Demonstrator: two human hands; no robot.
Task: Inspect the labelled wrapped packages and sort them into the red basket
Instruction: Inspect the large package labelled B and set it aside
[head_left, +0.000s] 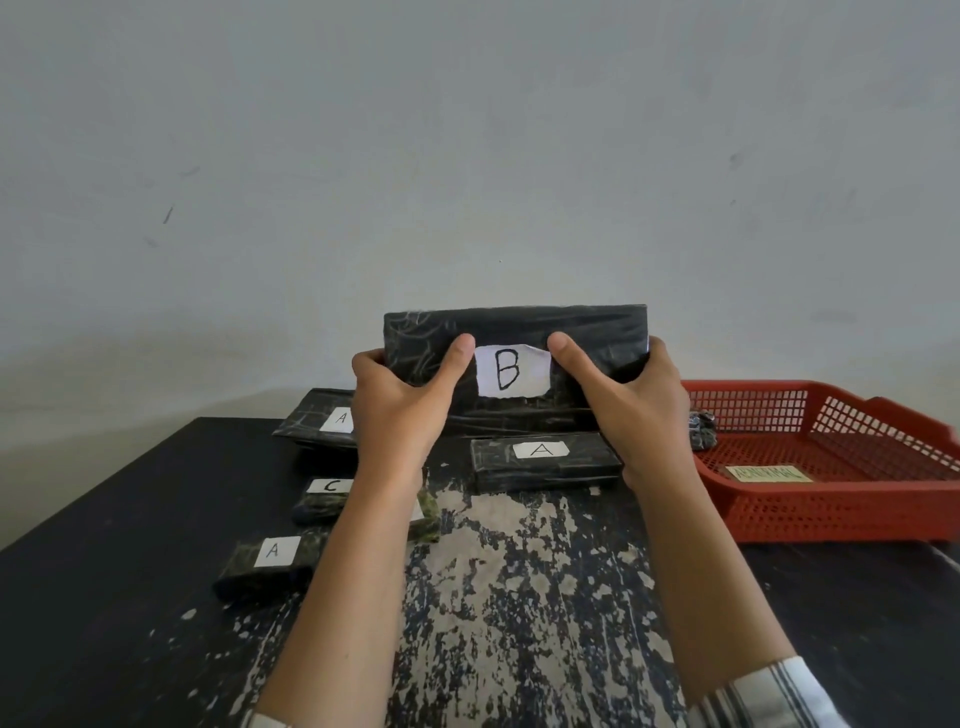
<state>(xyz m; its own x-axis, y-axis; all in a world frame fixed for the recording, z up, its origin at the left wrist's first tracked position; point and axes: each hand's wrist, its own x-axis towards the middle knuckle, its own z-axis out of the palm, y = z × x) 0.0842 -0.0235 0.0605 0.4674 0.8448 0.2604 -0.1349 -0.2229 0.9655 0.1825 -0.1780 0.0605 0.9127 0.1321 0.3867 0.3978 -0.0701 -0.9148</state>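
I hold a large black wrapped package (519, 327) upright above the table, its white label "B" (511, 371) facing me. My left hand (402, 400) grips its left end and my right hand (641, 402) grips its right end, thumbs on the front beside the label. The red basket (831, 499) stands at the right of the table, with a small dark wrapped package (701, 428) at its far left corner and a label card (769, 473) on its floor.
On the dark worn table (519, 571) lie more black wrapped packages: one labelled "A" (543, 462) under the held one, another "A" (317, 423) at back left, a small "C" (322, 501) and a small "A" (267, 564) at left. A grey wall stands behind.
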